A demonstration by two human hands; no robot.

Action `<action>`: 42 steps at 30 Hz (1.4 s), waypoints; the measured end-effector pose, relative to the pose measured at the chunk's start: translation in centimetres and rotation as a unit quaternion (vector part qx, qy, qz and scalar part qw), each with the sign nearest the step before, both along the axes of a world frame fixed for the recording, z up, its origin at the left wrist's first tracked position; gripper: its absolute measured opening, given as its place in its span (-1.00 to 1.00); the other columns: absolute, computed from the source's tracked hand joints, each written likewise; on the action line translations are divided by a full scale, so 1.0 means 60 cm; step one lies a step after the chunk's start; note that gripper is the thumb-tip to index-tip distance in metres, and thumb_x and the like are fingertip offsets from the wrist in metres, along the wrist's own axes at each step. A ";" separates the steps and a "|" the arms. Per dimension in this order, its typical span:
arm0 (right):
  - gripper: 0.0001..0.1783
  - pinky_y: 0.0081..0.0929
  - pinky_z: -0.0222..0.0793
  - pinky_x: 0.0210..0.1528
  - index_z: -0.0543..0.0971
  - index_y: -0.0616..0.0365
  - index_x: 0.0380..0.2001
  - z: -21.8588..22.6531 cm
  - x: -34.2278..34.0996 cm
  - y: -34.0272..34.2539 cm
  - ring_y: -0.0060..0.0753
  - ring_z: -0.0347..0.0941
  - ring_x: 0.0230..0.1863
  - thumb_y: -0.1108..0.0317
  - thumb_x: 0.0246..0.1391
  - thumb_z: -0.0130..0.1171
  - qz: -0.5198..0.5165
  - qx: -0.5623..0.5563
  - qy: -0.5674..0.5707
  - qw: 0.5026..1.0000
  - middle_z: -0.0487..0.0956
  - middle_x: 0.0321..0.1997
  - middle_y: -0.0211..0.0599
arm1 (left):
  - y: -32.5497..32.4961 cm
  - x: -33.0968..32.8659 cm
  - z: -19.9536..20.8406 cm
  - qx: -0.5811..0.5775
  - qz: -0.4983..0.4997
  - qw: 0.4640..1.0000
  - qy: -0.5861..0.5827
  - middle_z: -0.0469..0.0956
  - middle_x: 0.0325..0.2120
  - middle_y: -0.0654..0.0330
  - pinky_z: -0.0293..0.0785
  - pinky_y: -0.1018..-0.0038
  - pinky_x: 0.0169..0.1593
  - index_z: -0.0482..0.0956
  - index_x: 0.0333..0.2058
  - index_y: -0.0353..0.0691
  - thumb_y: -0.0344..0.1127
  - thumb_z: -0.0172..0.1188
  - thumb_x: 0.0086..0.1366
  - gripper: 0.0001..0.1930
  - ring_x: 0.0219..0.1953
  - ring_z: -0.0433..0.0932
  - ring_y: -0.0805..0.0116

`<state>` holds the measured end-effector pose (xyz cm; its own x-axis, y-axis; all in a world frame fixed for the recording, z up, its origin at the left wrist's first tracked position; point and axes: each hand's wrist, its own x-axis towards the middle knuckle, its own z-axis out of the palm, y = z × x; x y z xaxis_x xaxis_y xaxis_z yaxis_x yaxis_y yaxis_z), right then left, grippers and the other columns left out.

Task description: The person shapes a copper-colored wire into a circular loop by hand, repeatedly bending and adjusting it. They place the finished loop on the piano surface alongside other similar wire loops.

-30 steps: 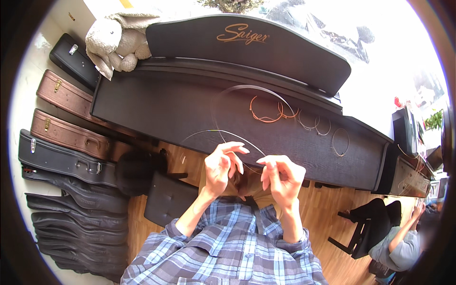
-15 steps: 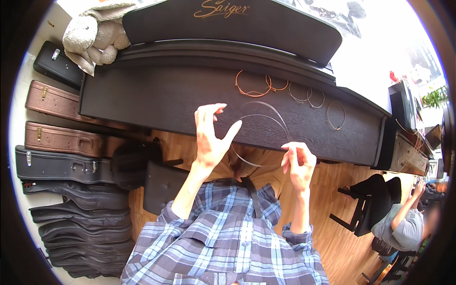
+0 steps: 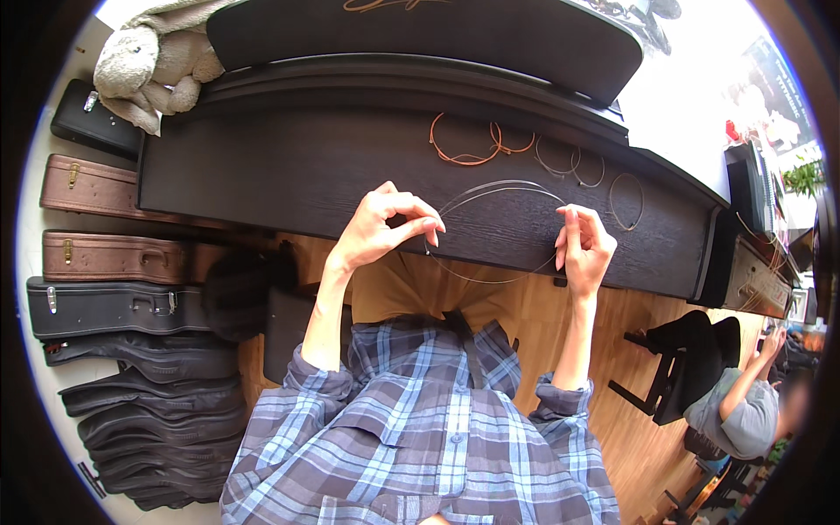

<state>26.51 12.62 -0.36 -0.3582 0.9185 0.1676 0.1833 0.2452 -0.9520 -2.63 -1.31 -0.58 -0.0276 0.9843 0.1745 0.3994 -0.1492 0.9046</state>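
Two hands now spread apart versus half a second back: left hand (image 3: 381,229) pinching one end of silver string (image 3: 499,188), right hand (image 3: 582,249) pinching the other; loop opened wide above piano lid (image 3: 289,175).

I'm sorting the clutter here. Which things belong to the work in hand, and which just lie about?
In hand:
left hand
right hand
silver string loop pinched between both

Lying about:
copper string coils
thin wire coils
dark piano top
plush rabbit
instrument cases
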 end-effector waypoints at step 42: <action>-0.61 -0.69 0.36 -0.57 0.76 0.01 -0.23 0.044 -0.068 -0.099 -0.66 0.46 -0.58 0.36 -0.25 0.59 0.153 0.291 -0.172 0.929 0.68 -0.16 -0.42 | -0.017 0.021 0.008 -0.117 -0.153 0.940 -0.280 0.71 -0.46 0.20 0.17 0.69 -0.43 0.34 0.10 -0.26 -0.54 0.37 0.17 -0.45 -0.51 0.44 0.69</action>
<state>22.44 6.66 2.30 -0.7110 0.5556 0.4309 0.2895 0.7898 -0.5408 -1.36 -2.35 -0.13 0.2406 0.9706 -0.0062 -0.1785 0.0505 0.9826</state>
